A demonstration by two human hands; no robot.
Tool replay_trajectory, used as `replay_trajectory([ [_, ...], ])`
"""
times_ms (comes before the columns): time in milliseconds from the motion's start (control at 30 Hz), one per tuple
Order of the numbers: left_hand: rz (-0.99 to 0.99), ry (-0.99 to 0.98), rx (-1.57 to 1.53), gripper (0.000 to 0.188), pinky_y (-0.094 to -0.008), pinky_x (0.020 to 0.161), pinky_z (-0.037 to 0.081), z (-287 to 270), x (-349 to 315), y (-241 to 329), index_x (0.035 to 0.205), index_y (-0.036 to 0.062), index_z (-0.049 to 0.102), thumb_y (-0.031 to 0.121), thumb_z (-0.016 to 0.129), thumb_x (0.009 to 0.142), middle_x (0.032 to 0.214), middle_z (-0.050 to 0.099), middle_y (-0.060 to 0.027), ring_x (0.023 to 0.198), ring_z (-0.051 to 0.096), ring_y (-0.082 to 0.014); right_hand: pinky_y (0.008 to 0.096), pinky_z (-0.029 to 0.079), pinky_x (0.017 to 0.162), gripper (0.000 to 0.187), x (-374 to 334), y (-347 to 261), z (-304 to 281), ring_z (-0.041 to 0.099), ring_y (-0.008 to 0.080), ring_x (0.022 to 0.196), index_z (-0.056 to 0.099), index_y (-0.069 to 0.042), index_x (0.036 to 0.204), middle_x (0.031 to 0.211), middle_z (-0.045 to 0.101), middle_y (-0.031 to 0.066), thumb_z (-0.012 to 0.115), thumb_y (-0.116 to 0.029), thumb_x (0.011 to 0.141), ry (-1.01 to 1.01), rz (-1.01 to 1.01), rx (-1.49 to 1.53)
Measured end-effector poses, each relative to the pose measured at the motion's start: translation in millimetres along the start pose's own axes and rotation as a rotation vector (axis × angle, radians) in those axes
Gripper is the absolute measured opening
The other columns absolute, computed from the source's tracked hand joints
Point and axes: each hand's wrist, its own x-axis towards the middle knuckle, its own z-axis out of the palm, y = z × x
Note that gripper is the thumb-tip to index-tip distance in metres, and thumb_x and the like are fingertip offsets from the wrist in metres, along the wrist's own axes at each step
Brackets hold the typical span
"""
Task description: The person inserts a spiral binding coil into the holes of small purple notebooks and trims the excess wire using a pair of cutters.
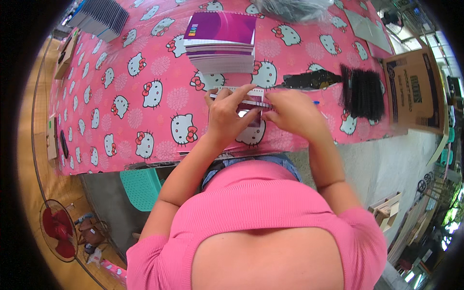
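Observation:
Close to the table's near edge, a small purple-and-white notebook [256, 122] with punched holes along an edge lies between my hands. My left hand [226, 113] is closed around its left side, fingers over the top and thumb below. At its right edge, my right hand [296, 113] pinches with thumb and index finger; any small piece between those fingertips is too small to make out. Beyond my hands rises a stack of purple-covered pads [222, 29] with white pages. A dense pile of black binding coils [362, 94] lies right of my right hand.
The pink patterned tablecloth [176, 99] covers the table. A spiral-bound notebook stack [99, 20] stands far left. Crumpled transparent plastic [295, 9] lies at the back. Beside the coils are a black bundle [311, 79] and a cardboard box [415, 89]. A green stool [140, 188] sits below left.

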Motion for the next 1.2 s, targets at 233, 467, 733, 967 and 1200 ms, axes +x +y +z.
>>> replay_trajectory([
  [233, 0.044, 0.068, -0.099, 0.071, -0.0379, 0.090, 0.040, 1, 1, -6, 0.127, 0.0114, 0.053, 0.010, 0.080, 0.061, 0.113, 0.062, -0.0105, 0.104, 0.059, -0.0249, 0.0472, 0.050, 0.071, 0.026, 7, -9, 1, 0.063, 0.0394, 0.081, 0.066, 0.000, 0.081, 0.081, 0.065, 0.0209, 0.070, -0.025, 0.076, 0.052, -0.016, 0.077],
  [467, -0.006, 0.007, -0.114, 0.072, -0.0388, 0.090, 0.044, -5, 14, -5, 0.128, 0.0094, 0.051, 0.007, 0.079, 0.061, 0.123, 0.054, -0.0151, 0.112, 0.054, -0.0326, 0.0468, 0.050, 0.069, 0.021, 10, -21, -11, 0.063, 0.0381, 0.080, 0.066, -0.001, 0.082, 0.082, 0.065, 0.0207, 0.068, -0.021, 0.076, 0.021, -0.033, 0.031],
  [733, 0.088, 0.012, -0.189, 0.076, -0.0387, 0.089, 0.046, -4, 16, -10, 0.131, 0.0075, 0.046, 0.004, 0.078, 0.062, 0.125, 0.051, -0.0173, 0.109, 0.054, -0.0322, 0.0454, 0.048, 0.070, 0.028, 3, -28, -13, 0.062, 0.0365, 0.082, 0.062, -0.001, 0.094, 0.085, 0.064, 0.0193, 0.069, -0.020, 0.075, 0.073, -0.035, 0.087],
  [967, 0.085, 0.051, -0.232, 0.071, -0.0343, 0.089, 0.048, -11, 4, -26, 0.129, 0.0074, 0.050, -0.003, 0.076, 0.064, 0.132, 0.045, -0.0166, 0.104, 0.056, -0.0256, 0.0453, 0.048, 0.069, 0.028, 14, -27, -3, 0.062, 0.0373, 0.083, 0.060, -0.002, 0.088, 0.084, 0.064, 0.0184, 0.071, -0.025, 0.076, 0.081, -0.037, 0.053],
  [1200, -0.391, 0.047, -0.983, 0.033, -0.0274, 0.089, 0.050, -2, -14, -47, 0.113, -0.0019, 0.059, -0.010, 0.064, 0.082, 0.106, 0.064, -0.0071, 0.100, 0.061, -0.0155, 0.0448, 0.051, 0.072, 0.027, 26, -30, -4, 0.065, 0.0353, 0.083, 0.064, 0.001, 0.082, 0.084, 0.066, 0.0178, 0.071, -0.024, 0.075, 0.055, -0.059, 0.000],
])
